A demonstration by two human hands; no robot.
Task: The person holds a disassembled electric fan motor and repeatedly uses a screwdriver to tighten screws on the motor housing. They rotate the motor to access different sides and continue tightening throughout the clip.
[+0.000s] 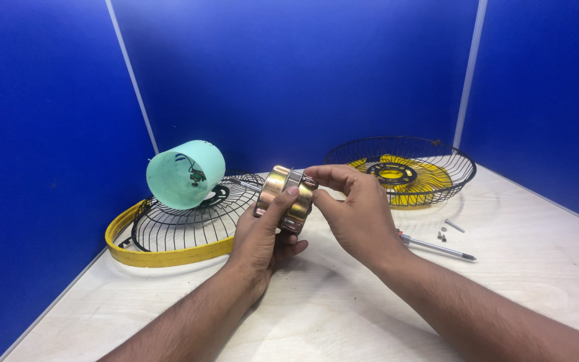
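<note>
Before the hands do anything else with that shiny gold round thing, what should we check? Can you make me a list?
1. Left hand holds the gold motor from below: ok.
2. Right hand pinches its top edge: ok.
3. Motor lifted off the table: ok.
4. Screwdriver lying close by: ok.
5. Small screws together, away from the edge: ok.
6. Motor's far side undamaged: cannot tell, hidden.

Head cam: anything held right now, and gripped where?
Yes, a brass-coloured fan motor. The left hand cups its underside with the thumb across the front; the right hand pinches its top right edge.
</note>
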